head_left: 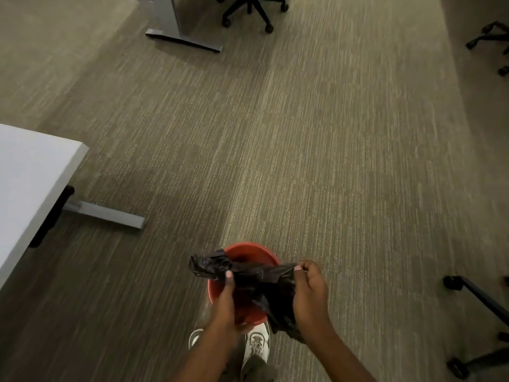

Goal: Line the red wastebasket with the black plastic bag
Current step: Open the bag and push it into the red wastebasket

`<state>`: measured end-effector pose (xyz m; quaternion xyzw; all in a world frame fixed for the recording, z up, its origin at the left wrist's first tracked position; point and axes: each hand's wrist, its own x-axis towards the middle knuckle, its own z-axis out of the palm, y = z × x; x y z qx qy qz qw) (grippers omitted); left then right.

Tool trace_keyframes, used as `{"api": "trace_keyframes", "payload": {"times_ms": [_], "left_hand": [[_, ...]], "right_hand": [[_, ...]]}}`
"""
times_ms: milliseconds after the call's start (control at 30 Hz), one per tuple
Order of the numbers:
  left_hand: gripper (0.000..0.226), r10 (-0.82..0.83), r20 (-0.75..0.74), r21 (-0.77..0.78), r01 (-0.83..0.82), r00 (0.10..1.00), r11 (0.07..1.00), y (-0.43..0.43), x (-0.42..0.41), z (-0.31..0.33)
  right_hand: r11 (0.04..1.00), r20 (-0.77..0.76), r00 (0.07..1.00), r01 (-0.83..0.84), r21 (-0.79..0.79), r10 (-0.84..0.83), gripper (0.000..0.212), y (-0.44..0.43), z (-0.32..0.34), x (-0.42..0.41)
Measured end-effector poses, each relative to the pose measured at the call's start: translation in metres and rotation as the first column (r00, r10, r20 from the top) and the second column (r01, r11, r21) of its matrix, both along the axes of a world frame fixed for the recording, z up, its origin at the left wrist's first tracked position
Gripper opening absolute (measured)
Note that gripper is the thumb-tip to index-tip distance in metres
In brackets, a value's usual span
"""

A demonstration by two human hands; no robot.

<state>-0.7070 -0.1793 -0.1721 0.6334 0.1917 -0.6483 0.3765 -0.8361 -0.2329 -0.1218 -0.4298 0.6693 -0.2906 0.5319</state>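
White sneakers (256, 343) at bottom of view, forearms reaching fwd over them. Left hand (226, 297) pinches the black plastic bag (257, 279) near its bunched left end, thumb on top; right hand (309, 289) clenched on the bag's other part, thumb & fingers gripping a fold at the top, rest of the plastic hanging down below that hand. Bag is stretched between both hands, still crumpled, held over the mouth of the red wastebasket (248, 250), not yet inside it. Basket stands upright on the carpet (316, 147) just ahead of the shoes. To the left, a white desk (30, 183) w/ grey metal foot (110, 215). Far back, another desk leg (170, 26) & black office chair base (252, 9); more chair casters at right edge
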Motion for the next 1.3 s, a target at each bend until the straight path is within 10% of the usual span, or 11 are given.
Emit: {"api": "trace_keyframes", "payload": {"times_ms": [67, 300, 433, 533, 800, 900, 967, 1033, 1200, 1300], "left_hand": [[0.06, 0.124, -0.215, -0.059, -0.14, 0.969, 0.988, -0.005, -0.01, -0.016], [0.048, 0.234, -0.05, -0.103, -0.238, 0.971, 0.966, -0.017, -0.01, -0.051], [0.076, 0.351, -0.08, -0.14, -0.359, 0.933, 0.923, -0.012, 0.011, -0.067], [0.053, 0.412, -0.078, -0.18, -0.419, 0.908, 0.89, -0.011, 0.025, -0.077], [0.031, 0.122, 0.24, -0.058, -0.111, 0.963, 0.992, -0.018, 0.036, -0.08], [0.022, -0.066, 0.356, -0.047, 0.089, 0.932, 0.995, -0.019, 0.032, -0.088], [0.023, -0.119, 0.339, -0.034, 0.138, 0.933, 0.99, -0.022, 0.028, -0.094], [0.028, -0.116, 0.281, 0.011, 0.118, 0.953, 0.993, -0.032, 0.025, -0.103], [0.036, -0.33, 0.21, 0.062, 0.325, 0.92, 0.944, -0.036, 0.023, -0.128], [0.029, -0.504, 0.235, -0.008, 0.52, 0.831, 0.854, -0.034, 0.032, -0.14]], "right_hand": [[1.0, 0.03, 0.999, 0.013, 0.015, -0.013, 0.02, 0.008, -0.009, 0.0], [0.991, 0.097, 0.987, 0.127, 0.033, -0.13, 0.022, 0.011, -0.047, -0.021], [0.997, -0.128, 0.989, 0.076, 0.02, -0.073, 0.016, 0.008, -0.073, -0.044], [0.999, -0.361, 0.931, 0.048, -0.024, -0.054, 0.022, 0.007, -0.094, -0.062], [0.666, -0.649, 0.605, 0.719, 0.197, -0.461, 0.048, 0.01, -0.133, -0.094], [0.982, -0.691, 0.709, 0.19, -0.004, -0.14, 0.069, 0.018, -0.136, -0.068], [0.937, -0.544, 0.791, -0.349, -0.027, 0.279, 0.082, 0.037, -0.141, -0.04], [0.758, -0.534, 0.615, -0.648, 0.077, 0.58, 0.102, 0.047, -0.158, -0.015], [0.579, -0.591, 0.355, -0.778, 0.242, 0.724, 0.047, 0.023, -0.209, 0.01], [0.722, -0.319, 0.651, -0.655, 0.223, 0.689, 0.021, 0.014, -0.217, 0.001]]}}
